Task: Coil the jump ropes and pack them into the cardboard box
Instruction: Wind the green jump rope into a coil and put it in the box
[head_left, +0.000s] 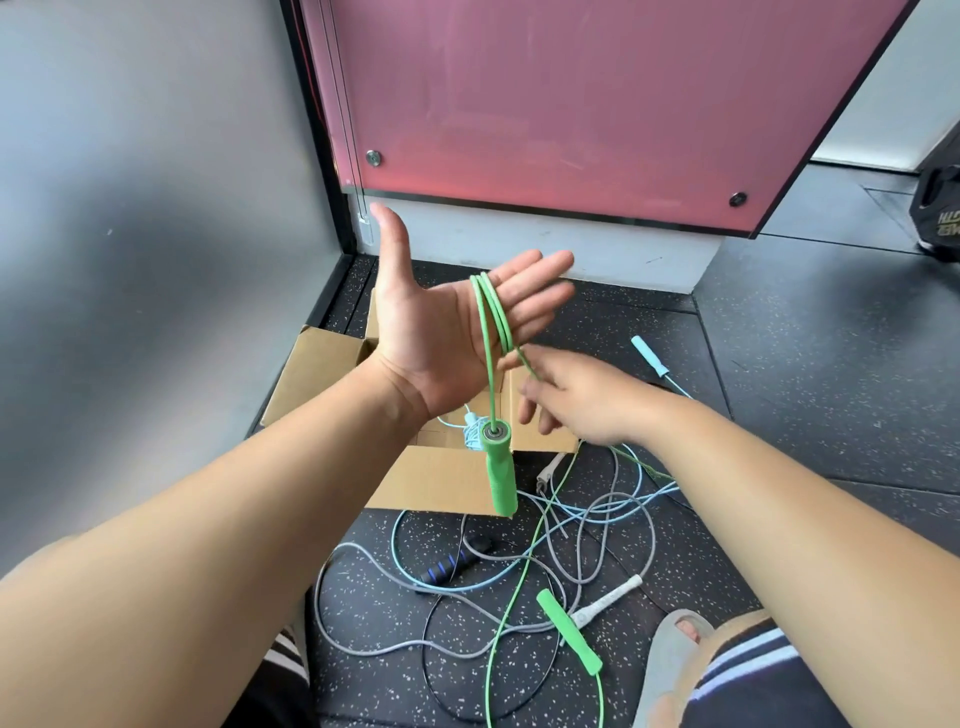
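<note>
Hands: left hand (447, 322) flat under green rope (491, 312) loops, handle (500, 467) hanging straight down; blurred right hand (576, 400) seemingly pinches rope.

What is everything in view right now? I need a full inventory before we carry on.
green jump rope: one, green, looped over left fingers, one handle hanging, the other on the floor
cardboard box: one, brown, open, on the floor below the hands
coiled rope: one, light blue, inside the box
loose blue rope: one, light blue, floor right of the box
grey rope: one, grey with white handles, tangled on the floor
black rope: one, black-and-blue handle, on the floor
panel: one, pink, behind
left grip: fingers straight, carrying the loops
right grip: blurred, at the green rope, hold unclear
</note>
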